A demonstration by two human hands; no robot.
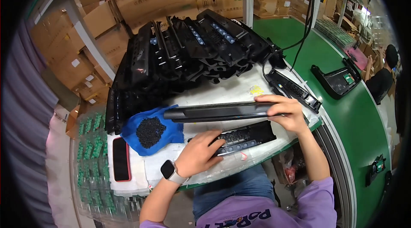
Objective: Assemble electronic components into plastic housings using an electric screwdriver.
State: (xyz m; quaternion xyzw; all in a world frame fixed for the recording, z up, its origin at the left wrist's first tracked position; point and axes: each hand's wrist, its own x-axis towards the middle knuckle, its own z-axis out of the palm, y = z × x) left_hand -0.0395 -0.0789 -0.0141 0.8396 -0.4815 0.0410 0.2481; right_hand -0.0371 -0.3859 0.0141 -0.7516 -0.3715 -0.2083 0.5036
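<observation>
Long black cover, gripped at its right end by the right hand, apparently raised above the table, perhaps to clear the black panel lying nearer the body. Touched at that panel's left end by the left hand, possibly for steadying; cannot tell whether gripped. Leftward, small black parts heaped on blue cloth, likely against scattering.

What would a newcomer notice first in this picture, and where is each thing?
Probably the big heap of black parts, at the back of the white worktop. Next, the bright blue cloth with a pile of small black pieces on it, left of centre. Near the front, the right hand holds a long black cover, and the left hand touches a black panel.
</observation>
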